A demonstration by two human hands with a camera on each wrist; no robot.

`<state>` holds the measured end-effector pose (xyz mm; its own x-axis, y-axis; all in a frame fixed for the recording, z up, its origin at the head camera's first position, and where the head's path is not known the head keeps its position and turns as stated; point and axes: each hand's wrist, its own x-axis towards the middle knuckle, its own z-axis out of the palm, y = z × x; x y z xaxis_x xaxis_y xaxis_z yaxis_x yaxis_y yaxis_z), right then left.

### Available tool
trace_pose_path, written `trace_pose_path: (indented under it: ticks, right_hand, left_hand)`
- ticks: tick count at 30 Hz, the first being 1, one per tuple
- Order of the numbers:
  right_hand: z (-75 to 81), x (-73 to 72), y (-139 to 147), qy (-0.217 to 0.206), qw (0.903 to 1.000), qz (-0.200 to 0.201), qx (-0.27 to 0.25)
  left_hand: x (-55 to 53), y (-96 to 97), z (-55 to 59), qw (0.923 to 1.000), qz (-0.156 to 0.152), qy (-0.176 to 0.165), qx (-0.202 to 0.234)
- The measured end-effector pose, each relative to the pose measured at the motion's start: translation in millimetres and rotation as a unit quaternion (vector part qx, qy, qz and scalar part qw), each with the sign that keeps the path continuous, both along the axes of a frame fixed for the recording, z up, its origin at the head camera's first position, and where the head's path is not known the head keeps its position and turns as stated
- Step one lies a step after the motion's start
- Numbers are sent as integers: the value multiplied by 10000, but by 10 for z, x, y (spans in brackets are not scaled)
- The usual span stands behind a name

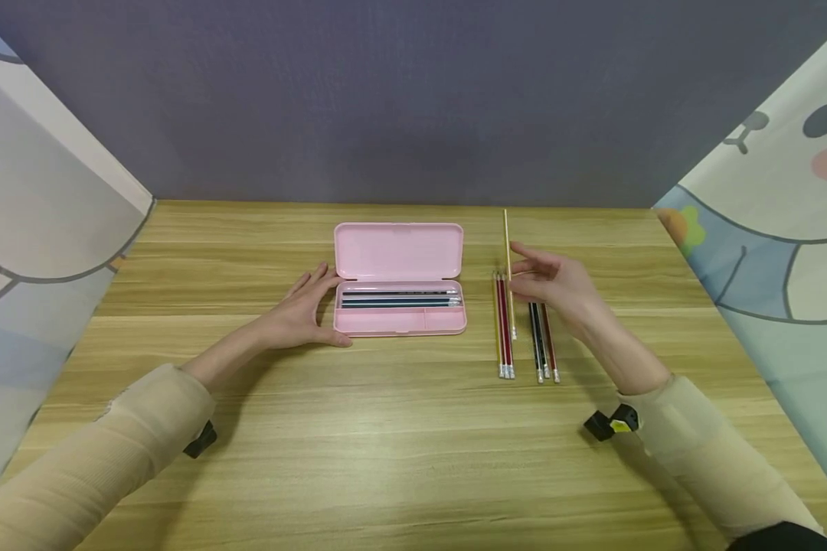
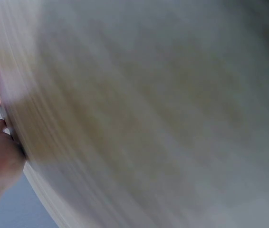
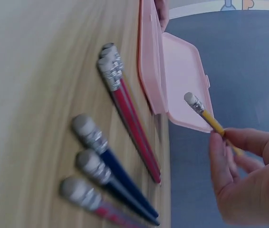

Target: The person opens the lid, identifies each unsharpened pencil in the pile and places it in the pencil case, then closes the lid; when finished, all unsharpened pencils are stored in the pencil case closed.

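A pink pencil case (image 1: 379, 321) lies with its lid (image 1: 398, 251) raised toward the back wall. Several dark blue and black pencils (image 1: 400, 303) lie in its rear compartment. My left hand (image 1: 302, 314) rests at its left end, fingers spread, thumb along the front corner and fingertips by the hinge side. Between thumb and fingers, my right hand (image 1: 554, 285) pinches a yellow pencil (image 3: 212, 121) above the table, its white eraser end toward me. Below and left of that hand is a group of red and yellow pencils (image 1: 504, 329).
Another group of dark and red pencils (image 1: 541, 344) lies on the wooden table (image 1: 386, 444), right of the first group, erasers toward me. A dark wall (image 1: 400, 107) rises behind the table. Cartoon-print panels (image 1: 765, 191) stand on both sides.
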<state>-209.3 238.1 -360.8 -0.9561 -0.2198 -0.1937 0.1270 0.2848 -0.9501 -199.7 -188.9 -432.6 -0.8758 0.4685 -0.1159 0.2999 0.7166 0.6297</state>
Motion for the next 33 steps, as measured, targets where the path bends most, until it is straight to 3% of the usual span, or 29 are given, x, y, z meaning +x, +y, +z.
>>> trace_pose_path:
  ticks: [9, 13, 19, 29, 33]
  right_hand:
    - [18, -242, -399, 726, 9950, 401, -563]
    - [25, -351, -607, 1202, 9898, 698, -308]
    - [18, -484, -914, 1904, 9730, 1267, 306]
    - [-129, -564, -1238, 2267, 9431, 2232, 970]
    - [-160, -534, -1287, 2373, 9244, 2564, 1529]
  left_hand:
    - [-5, -6, -2, 10000, -57, 0, 61]
    - [-2, -3, 0, 9999, -84, 4, 68]
    - [5, -1, 12, 9999, -106, 17, 83]
    - [-3, 12, 19, 9999, -40, 107, 30]
    - [-9, 20, 14, 9999, -41, 136, 29]
